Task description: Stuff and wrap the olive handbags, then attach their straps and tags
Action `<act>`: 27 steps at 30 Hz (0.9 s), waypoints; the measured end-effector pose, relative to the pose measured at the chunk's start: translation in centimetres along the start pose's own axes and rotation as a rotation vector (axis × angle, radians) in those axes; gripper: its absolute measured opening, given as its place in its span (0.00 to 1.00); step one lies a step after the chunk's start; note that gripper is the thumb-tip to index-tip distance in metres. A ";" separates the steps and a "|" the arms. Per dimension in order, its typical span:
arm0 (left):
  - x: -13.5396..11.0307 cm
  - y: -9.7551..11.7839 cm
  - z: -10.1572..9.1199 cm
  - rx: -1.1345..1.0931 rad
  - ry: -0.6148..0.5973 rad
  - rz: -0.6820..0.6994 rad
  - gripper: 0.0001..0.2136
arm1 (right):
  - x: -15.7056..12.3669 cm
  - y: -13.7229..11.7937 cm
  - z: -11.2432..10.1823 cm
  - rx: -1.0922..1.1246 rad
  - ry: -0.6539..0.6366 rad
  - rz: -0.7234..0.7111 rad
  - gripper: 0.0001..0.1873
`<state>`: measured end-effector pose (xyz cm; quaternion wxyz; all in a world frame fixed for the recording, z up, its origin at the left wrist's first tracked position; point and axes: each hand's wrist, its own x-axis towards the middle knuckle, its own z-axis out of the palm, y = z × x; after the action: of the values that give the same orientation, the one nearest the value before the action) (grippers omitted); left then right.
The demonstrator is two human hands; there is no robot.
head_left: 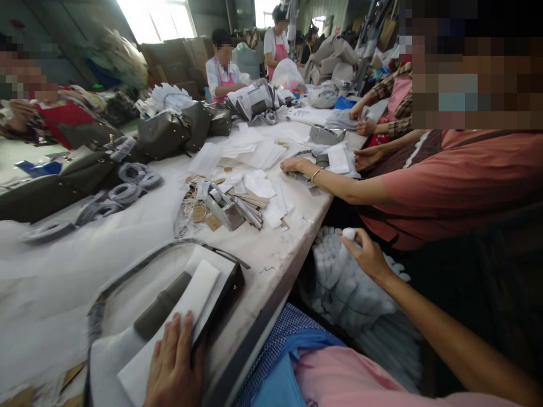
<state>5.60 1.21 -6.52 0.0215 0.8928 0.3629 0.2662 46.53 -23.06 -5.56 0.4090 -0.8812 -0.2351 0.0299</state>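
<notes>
My left hand (176, 356) lies with its fingers flat on a folded white foam sheet (169, 322). The sheet rests on a dark handbag (237, 282) lying on the table, its wrapped handle (110, 288) looping out to the far side. An olive-grey rolled piece (163, 305) sits beside the sheet. Below the table edge, my right hand (367, 254) pinches the end of a white foam roll (348, 233) between thumb and fingers. This roll rises from a large bundle of similar foam rolls (360, 305) standing to my right.
A tape dispenser (224, 208) stands among paper tags on the table (275, 271). Wrapped handles (125, 192) and olive bags (165, 133) line the left. At my right, a co-worker's hand (294, 165) reaches over the table; other people work farther back.
</notes>
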 end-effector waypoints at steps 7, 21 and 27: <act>0.2 -0.6 -0.7 -0.003 -0.058 0.056 0.30 | -0.7 -10.8 -2.2 0.928 -0.085 0.171 0.23; 4.4 -1.5 -5.9 0.103 -0.440 0.032 0.26 | -8.2 -13.1 6.3 0.180 -0.697 -0.841 0.17; 6.5 -0.8 -8.1 0.034 -0.521 0.002 0.24 | -9.0 -16.5 12.1 -0.069 -0.338 -1.271 0.20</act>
<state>4.98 4.82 3.19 0.0988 0.9318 0.3487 0.0210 29.13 -9.36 -2.71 0.2757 -0.5665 -0.7717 -0.0870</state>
